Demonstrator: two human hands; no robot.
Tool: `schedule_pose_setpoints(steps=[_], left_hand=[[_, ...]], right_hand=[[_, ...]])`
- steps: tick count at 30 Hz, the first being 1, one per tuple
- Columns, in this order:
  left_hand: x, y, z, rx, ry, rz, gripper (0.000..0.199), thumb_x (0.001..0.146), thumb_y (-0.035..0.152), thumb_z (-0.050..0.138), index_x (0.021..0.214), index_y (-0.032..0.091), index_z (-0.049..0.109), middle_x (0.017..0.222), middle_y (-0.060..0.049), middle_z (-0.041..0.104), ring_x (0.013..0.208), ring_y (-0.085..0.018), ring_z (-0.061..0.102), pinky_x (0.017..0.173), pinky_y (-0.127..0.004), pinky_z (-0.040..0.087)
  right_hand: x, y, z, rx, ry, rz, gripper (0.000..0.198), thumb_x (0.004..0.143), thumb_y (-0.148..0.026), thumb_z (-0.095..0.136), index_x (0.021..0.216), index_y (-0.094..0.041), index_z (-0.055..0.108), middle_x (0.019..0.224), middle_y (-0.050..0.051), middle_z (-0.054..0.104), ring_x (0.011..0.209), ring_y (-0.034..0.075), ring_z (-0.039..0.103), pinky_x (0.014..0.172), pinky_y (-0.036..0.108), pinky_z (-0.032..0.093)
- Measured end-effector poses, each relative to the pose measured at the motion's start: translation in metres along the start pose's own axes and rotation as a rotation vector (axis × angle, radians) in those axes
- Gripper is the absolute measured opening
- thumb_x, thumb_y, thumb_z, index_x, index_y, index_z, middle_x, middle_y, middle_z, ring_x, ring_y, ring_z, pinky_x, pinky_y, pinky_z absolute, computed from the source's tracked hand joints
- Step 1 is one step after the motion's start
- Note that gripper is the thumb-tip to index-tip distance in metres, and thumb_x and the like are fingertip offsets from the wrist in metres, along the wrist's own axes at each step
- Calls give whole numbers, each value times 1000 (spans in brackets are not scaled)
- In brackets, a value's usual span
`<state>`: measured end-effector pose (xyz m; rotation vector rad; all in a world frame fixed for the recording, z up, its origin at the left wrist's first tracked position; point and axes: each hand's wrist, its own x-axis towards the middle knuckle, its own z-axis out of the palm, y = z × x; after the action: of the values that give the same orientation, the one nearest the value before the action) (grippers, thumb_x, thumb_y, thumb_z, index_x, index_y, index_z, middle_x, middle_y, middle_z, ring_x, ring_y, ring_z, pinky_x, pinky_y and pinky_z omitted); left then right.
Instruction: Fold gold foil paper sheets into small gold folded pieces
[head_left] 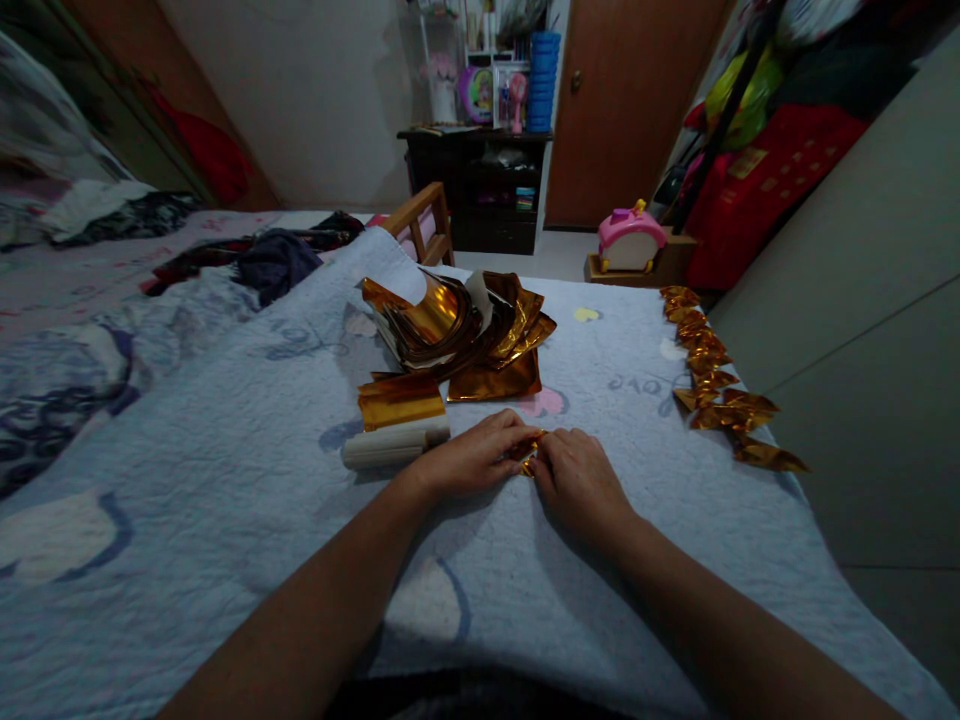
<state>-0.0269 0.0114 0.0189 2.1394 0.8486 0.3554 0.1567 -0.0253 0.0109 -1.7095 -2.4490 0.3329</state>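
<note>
My left hand and my right hand meet low over the bedspread, fingers closed on one small piece of gold foil paper. Most of that piece is hidden by my fingers. Just beyond them lies a fanned, curled stack of gold foil sheets with pale backs. A few flat gold sheets rest nearer, to the left. Beside my left wrist is a greyish-white roll. Folded gold foil pieces form a row along the bed's right edge.
The pale blue bedspread covers the surface under my arms. Dark clothes lie at the back left. Past the foot of the bed stand a dark cabinet, a wooden door and a pink toy case. A pale cupboard borders the right.
</note>
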Motion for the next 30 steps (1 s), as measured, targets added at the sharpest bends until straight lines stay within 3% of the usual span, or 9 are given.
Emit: schedule_pose_setpoints(steps=[16,30], left_hand=[[3,2,8,45,81,-29,27,93,18,55,119,20,63,103,-6,54,103,-21,53,93,-35,46],[2,0,5,23,44,-2,28,95,18,52,121,23,61,104,-5,53,104,-21,51,95,-35,45]], right_hand=[[-1,0,-2,-3,10,-14,19,99,-25,52,99,-15,68,96,10,71,92,25,60,79,36,34],[0,-1,-1,-19,0,-4,20,100,-25,51,101,-15,69,97,10,71,92,25,60,79,36,35]])
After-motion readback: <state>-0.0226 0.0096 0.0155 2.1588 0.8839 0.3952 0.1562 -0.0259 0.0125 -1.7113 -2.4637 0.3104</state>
